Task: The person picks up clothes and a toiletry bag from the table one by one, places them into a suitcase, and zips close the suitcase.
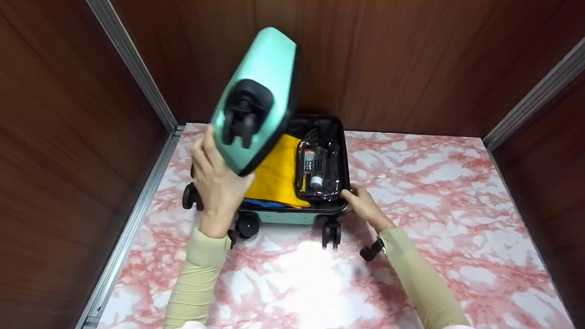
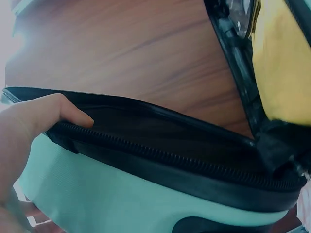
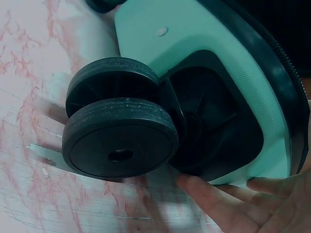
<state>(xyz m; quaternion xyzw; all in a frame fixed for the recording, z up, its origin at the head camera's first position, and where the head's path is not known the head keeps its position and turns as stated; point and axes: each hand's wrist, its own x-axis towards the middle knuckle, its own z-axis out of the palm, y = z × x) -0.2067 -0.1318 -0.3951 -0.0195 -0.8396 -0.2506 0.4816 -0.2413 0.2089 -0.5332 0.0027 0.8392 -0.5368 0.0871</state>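
A mint-green suitcase [image 1: 285, 218] with black zip edging lies with its lid [image 1: 269, 50] raised and tilted at the left. My left hand [image 1: 219, 183] grips the lid's edge; in the left wrist view its thumb hooks over the zip [image 2: 160, 154] and the fingers lie outside the shell. At the base's front right corner, my right hand [image 1: 363, 203] holds the rim, thumb on top. Its fingers touch the shell beside a black caster wheel [image 3: 121, 141] in the right wrist view. Inside the base are folded yellow cloth [image 1: 272, 176] and a clear pouch [image 1: 335, 171] holding small tubes or bottles.
A bit of blue cloth [image 1: 265, 203] shows under the yellow one. Caster wheels [image 1: 331, 233] stick out from the base toward me. The pink-and-white marbled surface [image 1: 425, 192] is bounded by brown wood-look panels [image 1: 411, 68] with metal edge strips [image 1: 137, 68].
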